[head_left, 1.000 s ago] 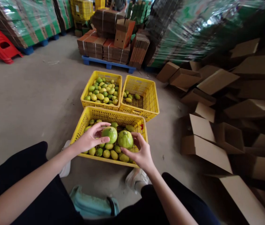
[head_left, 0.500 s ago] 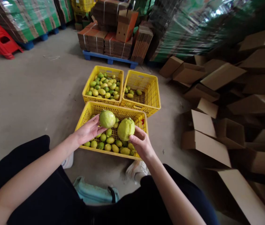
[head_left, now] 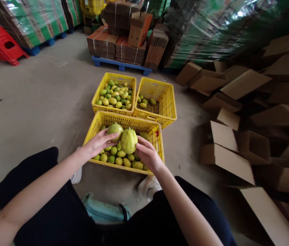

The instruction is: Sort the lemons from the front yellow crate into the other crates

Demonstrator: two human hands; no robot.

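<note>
Over the near yellow crate (head_left: pixel 124 118), my left hand (head_left: pixel 100 140) is closed around a smooth, pale green lemon (head_left: pixel 115 129). My right hand (head_left: pixel 148 152) grips a larger, ribbed yellow-green lemon (head_left: pixel 129 140) from its right side. The two fruits are side by side, the ribbed one partly covering the smooth one. Beneath them, green and yellow lemons (head_left: pixel 120 161) lie on the floor of the near crate; my hands hide some of them.
Behind stand a yellow crate full of lemons (head_left: pixel 113 97) and another crate (head_left: pixel 166 97) holding several. Open cardboard boxes (head_left: pixel 226 160) pile up at right. Flattened cartons (head_left: pixel 103 46) rest on a blue pallet (head_left: pixel 121 65). A red stool (head_left: pixel 3 44) is at far left.
My right hand has brought the ribbed lemon leftward against or close to the smooth one. My left fingers now reach over the front of the smooth lemon.
</note>
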